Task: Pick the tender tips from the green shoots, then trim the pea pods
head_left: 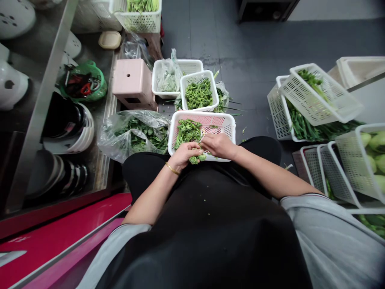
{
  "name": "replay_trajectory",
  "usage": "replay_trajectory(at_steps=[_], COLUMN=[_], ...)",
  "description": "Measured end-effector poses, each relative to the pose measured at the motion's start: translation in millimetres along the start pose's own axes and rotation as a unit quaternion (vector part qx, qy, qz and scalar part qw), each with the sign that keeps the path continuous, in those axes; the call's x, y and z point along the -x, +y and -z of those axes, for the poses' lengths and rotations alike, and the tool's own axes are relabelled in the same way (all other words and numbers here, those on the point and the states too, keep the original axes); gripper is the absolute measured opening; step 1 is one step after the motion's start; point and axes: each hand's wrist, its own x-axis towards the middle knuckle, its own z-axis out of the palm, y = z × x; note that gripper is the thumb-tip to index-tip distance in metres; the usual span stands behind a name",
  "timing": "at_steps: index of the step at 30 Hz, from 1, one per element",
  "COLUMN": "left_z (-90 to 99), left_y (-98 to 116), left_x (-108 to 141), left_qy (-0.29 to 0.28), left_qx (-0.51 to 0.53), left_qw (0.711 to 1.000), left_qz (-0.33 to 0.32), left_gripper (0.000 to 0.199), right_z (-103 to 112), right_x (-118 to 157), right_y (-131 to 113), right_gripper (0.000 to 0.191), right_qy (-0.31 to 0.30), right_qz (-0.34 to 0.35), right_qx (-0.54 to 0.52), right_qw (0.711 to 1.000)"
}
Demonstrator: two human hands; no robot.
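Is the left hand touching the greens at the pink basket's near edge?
Touching. The head view shows the left hand closed around a clump of greens at the pink basket.

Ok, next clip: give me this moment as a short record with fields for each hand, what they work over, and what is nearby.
left hand: left hand closed on a bunch of greens
right hand: right hand touching the same bunch, grip unclear
under the hands: pink basket, greens piled at its left side
ahead: white basket full of greens
left of the pink basket: plastic bag of leaves
behind the bag: pink stool
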Motion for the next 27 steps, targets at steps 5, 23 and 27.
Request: replay_trajectory(at_steps=[5, 23, 27], left_z=[-4.6, 40.2, 24.1], left_y=[6.0, 17.8, 8.0], left_x=[8.6, 23.9, 14.2], left_qy=[0.035, 0.074, 0.052], left_qx=[-0.192, 0.23, 0.23], left_qw=[0.975, 0.954, 0.962], left_qz=[-0.109, -0.177, -0.135], left_gripper=[0.022, 0.027, 0.033], right_z=[5.7, 29.6, -12.3], right_x=[8.6, 60.8, 27.4], right_y=[2.5, 13.6, 42.2], right_gripper=[0.023, 0.039, 0.024], right_qy=[0.036, -0.239, -0.112], right_qz=[-0.064, -0.187, -0.184], right_qx=[-0.191, -0.161, 0.086], right_qw=[0.979, 0.939, 0.973])
